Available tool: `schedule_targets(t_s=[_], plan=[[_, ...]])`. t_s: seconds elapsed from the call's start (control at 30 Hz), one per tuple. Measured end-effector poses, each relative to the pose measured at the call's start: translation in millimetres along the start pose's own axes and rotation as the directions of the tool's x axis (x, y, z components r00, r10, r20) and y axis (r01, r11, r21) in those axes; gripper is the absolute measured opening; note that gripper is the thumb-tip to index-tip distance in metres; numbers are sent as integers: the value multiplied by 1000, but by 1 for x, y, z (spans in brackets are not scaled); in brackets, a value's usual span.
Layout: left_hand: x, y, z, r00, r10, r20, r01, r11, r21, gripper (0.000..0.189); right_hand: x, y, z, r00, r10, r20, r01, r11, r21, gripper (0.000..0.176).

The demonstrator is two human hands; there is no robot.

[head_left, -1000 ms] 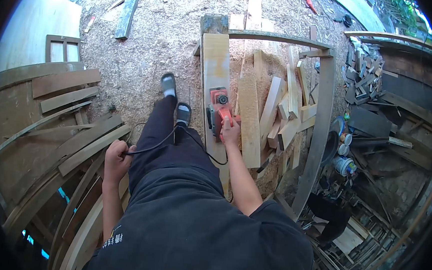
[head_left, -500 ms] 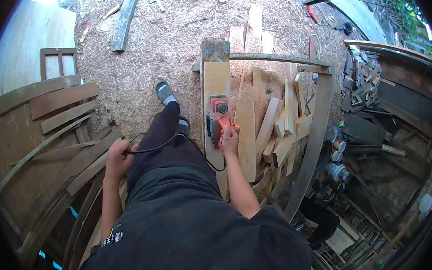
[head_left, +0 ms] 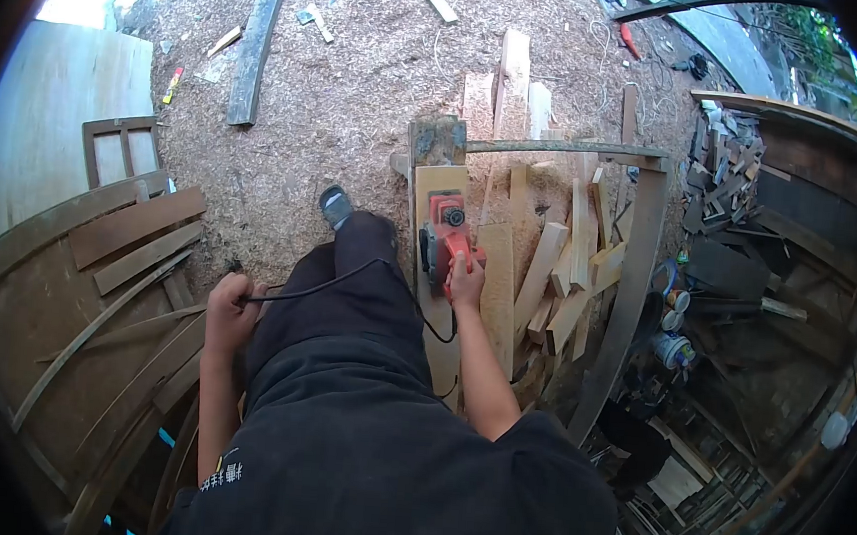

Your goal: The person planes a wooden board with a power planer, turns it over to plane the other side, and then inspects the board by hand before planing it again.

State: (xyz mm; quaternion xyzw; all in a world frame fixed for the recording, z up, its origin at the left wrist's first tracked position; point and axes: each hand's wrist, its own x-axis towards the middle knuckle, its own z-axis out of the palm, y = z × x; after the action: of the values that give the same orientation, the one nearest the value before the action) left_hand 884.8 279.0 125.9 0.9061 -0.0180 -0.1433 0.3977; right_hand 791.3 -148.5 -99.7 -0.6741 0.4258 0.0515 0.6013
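My right hand (head_left: 465,282) is wrapped round the handle of a red electric planer (head_left: 447,207). The planer rests on a pale wooden board (head_left: 442,177), close to the board's far end. That board lies lengthwise on a bench, whose worn end block (head_left: 438,141) shows beyond it. Out to the left, my left hand (head_left: 233,309) is closed round the black power cord (head_left: 319,293). The cord runs across my thighs and loops back towards the planer's rear. The planer's underside is hidden.
Loose planks (head_left: 549,266) lie in a heap right of the bench, inside a wooden frame (head_left: 631,272). Wood shavings (head_left: 351,93) cover the ground. Dark boards (head_left: 138,227) lean at the left. Buckets (head_left: 671,346) and scrap wood (head_left: 725,179) stand at the right.
The planer and my right hand have advanced a little along the board, towards its far end. My legs have shifted, and the whole view has tilted slightly. My left hand still grips the cord.
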Motion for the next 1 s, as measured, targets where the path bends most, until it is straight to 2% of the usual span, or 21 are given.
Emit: schedule_targets(t_s=[0.2, 0.3, 0.43, 0.53, 0.6, 0.73, 0.83, 0.93, 1.0], plan=[[10, 3, -2, 999, -37, -11, 37, 999, -11, 42, 12, -6, 7, 997, -69, -16, 69, 997, -42, 36], [17, 2, -3, 999, -39, -21, 38, 999, -20, 41, 16, -20, 12, 1000, -16, -22, 16, 1000, 1, 36], [28, 0, -8, 999, -28, -23, 28, 1000, 2, 40, 33, -23, 17, 1000, -26, -5, 26, 1000, -4, 35], [38, 0, -9, 998, -63, -28, 63, 998, -22, 40, 48, -30, 23, 994, -105, -24, 104, 993, -52, 36], [46, 0, -10, 998, -57, -22, 57, 998, -11, 39, 48, -39, 26, 999, -40, -14, 39, 999, -27, 37], [61, -3, -11, 999, -48, 4, 48, 999, -11, 39, 57, -55, 37, 998, -46, -42, 45, 999, -18, 37], [70, -1, -12, 996, -91, 17, 91, 996, -10, 38, 64, -58, 40, 994, -84, -70, 80, 995, -54, 37], [77, -1, -14, 999, -49, 15, 49, 999, -9, 37, 79, -54, 43, 997, -16, -72, 8, 994, -107, 40], [80, 0, -14, 999, -36, 1, 36, 999, -19, 38, 84, -48, 48, 981, -162, -103, 154, 985, -82, 38]])
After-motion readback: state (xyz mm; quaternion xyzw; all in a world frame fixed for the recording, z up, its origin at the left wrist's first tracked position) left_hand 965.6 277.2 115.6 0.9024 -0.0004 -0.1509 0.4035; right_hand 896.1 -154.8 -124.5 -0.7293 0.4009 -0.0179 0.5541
